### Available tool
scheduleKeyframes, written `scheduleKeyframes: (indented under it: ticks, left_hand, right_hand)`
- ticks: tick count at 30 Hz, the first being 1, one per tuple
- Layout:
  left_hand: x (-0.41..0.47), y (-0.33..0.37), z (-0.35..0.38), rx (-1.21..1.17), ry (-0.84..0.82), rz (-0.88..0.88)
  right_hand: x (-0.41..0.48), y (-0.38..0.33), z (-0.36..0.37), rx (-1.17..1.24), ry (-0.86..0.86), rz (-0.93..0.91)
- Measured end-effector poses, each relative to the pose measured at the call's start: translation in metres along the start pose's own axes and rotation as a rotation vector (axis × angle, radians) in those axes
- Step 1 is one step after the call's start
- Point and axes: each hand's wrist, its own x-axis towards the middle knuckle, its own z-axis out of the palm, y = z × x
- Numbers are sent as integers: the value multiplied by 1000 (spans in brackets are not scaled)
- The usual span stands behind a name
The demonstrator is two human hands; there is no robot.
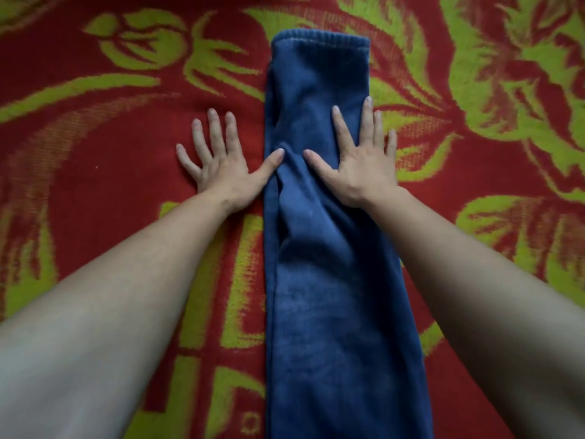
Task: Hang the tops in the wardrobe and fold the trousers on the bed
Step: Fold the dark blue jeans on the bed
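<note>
Smoothing blue trousers [332, 296] on the red-and-green bed [95, 160], folded lengthwise into one long strip.

Both hands lie flat with fingers spread: the right hand [357, 166] presses the cloth near its right edge, likely flattening the wrinkle there, while the left hand [218, 163] rests on the bed beside the strip, thumb touching its left edge, seemingly to keep it straight. The ribbed end [319, 39] lies farthest away; open bed on both sides and beyond leaves room for folding end to end.
</note>
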Motion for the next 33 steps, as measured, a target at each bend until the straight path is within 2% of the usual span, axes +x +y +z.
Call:
scheduleKeyframes:
  ticks: [4,6,7,9,11,14,17,19,21,23,25,29,31,33]
  left_hand:
    - [4,1,0,-2,-30,-12]
    - [5,2,0,-1,-13,-21]
    - [5,2,0,-2,-9,-23]
    - [5,2,1,5,-4,-22]
    - [6,1,2,14,-8,-14]
    - [10,1,2,38,-13,-17]
    - [8,2,-1,20,-51,-15]
    - [9,1,-3,9,-71,-6]
    - [9,1,-4,4,-87,-8]
    - [8,1,-4,7,-76,-13]
    - [8,3,-2,4,-71,-16]
    - [9,1,-4,10,-74,-26]
    - [9,3,-3,9,-82,-25]
    - [9,3,-2,12,-77,-25]
  right_hand:
    - [1,-8,-9,113,282,41]
    - [11,-22,-17,60,423,-113]
    - [19,-29,-18,17,432,-236]
    - [41,-41,-16,-95,337,-402]
    - [66,-45,-12,-144,179,-377]
    - [85,-49,-11,-163,100,-313]
    - [70,-51,-21,-6,141,-299]
    - [42,-50,-19,225,315,-248]
    - [3,-48,-6,242,453,-268]
    - [-23,-47,13,35,342,-313]
    - [-26,-46,25,-96,184,-263]
    - [-15,-51,20,-68,124,-260]
    - [-10,-39,9,97,261,-270]
    - [4,-23,-9,321,523,-158]
